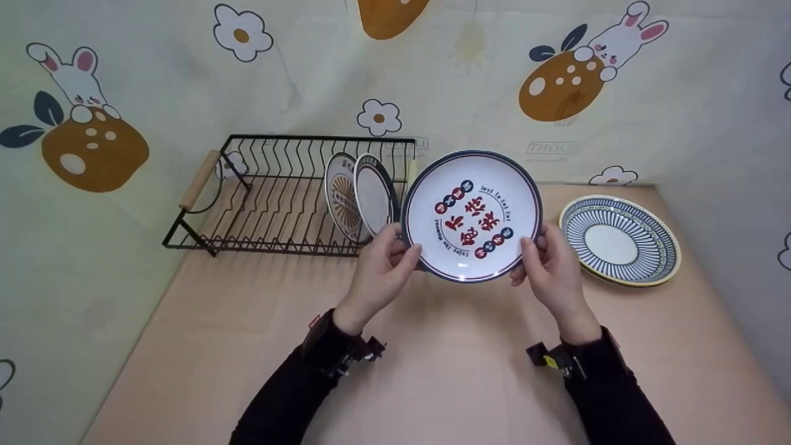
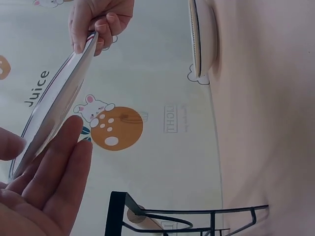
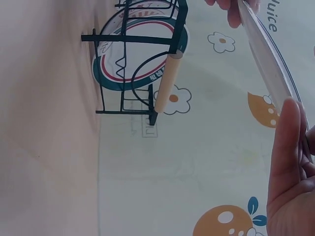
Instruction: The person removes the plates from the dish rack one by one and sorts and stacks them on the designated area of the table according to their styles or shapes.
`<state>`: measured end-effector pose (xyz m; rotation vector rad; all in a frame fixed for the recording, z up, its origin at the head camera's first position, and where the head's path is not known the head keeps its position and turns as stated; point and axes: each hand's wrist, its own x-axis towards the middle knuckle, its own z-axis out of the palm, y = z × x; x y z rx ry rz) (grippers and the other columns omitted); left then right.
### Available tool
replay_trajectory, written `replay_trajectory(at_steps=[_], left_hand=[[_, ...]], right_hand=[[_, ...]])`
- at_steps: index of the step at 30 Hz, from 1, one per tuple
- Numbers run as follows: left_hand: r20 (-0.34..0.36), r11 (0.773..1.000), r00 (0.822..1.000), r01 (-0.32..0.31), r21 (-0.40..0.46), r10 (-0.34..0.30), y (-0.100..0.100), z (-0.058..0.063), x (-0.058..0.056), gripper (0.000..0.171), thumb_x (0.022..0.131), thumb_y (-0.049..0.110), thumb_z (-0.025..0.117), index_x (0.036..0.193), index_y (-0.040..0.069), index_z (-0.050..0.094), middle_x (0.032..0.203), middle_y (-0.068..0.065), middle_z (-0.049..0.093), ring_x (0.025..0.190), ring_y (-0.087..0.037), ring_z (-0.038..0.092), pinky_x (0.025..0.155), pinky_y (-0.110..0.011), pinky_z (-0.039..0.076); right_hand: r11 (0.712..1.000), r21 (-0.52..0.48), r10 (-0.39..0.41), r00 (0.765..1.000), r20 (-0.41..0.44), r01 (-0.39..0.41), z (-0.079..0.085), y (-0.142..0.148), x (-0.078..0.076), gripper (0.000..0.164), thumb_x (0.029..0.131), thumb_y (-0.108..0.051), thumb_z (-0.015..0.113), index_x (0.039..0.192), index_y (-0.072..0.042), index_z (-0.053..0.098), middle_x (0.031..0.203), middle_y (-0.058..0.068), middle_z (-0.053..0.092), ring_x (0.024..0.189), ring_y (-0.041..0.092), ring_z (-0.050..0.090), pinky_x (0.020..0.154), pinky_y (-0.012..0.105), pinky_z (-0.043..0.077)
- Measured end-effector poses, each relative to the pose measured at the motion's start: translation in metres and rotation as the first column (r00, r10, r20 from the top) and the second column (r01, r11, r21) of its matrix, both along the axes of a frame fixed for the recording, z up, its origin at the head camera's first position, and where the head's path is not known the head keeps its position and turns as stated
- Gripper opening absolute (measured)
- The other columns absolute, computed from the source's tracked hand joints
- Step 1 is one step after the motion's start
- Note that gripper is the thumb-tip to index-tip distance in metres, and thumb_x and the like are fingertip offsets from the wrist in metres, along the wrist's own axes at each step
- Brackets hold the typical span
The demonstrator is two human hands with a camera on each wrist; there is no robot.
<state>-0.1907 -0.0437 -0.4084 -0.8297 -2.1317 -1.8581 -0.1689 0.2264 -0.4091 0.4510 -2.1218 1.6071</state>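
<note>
A round white plate (image 1: 471, 216) with a dark blue rim and red characters is held up above the table, its face toward the head camera. My left hand (image 1: 382, 272) pinches its lower left edge, thumb on the face and fingers behind. On the other side my right hand (image 1: 554, 275) grips the lower right edge in the same way. Left of it stands a black wire dish rack (image 1: 272, 198). Two plates lean upright in the rack's right end: a patterned plate (image 1: 341, 198) and a white plate with a dark rim (image 1: 374, 193).
At the right on the table lies a blue-striped plate (image 1: 618, 241) with a yellow rim, seemingly stacked on another. The rack has a wooden handle (image 1: 201, 179) at its left end. A patterned cloth (image 1: 445, 80) covers the wall behind the table.
</note>
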Motion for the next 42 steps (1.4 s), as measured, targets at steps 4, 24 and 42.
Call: replay_trajectory(at_steps=[4,24,42], left_hand=[[-0.055,0.999,0.998,-0.013,-0.040,0.011,-0.003,0.001,0.001,0.027,0.096,0.000,0.058,0.121,-0.007,0.050,0.097,-0.017,0.070,0.084,-0.023,0.071,0.073,-0.030,0.059],[-0.329,0.952,0.923,-0.263,-0.157,0.201,-0.045,0.020,-0.008,0.031,0.095,0.003,0.060,0.123,-0.007,0.051,0.112,-0.015,0.069,0.095,-0.022,0.068,0.080,-0.031,0.057],[-0.447,0.844,0.832,-0.471,-0.257,0.329,-0.074,0.022,-0.022,0.033,0.094,0.005,0.063,0.122,-0.007,0.051,0.108,-0.015,0.069,0.092,-0.023,0.068,0.081,-0.034,0.056]], right_hand=[[0.999,-0.049,-0.002,0.999,0.036,0.004,0.000,0.004,-0.001,0.021,0.100,0.005,0.047,0.118,0.016,0.047,0.072,0.018,0.064,0.044,0.013,0.058,0.041,0.027,0.052],[0.979,-0.165,-0.075,0.961,0.267,0.122,-0.016,0.035,-0.015,0.021,0.102,-0.001,0.045,0.120,0.011,0.046,0.068,0.009,0.060,0.046,0.013,0.058,0.042,0.029,0.053],[0.980,-0.115,-0.102,0.905,0.413,0.162,-0.026,0.049,-0.027,0.025,0.103,-0.003,0.043,0.121,0.014,0.042,0.069,0.006,0.060,0.047,0.009,0.056,0.045,0.027,0.054]])
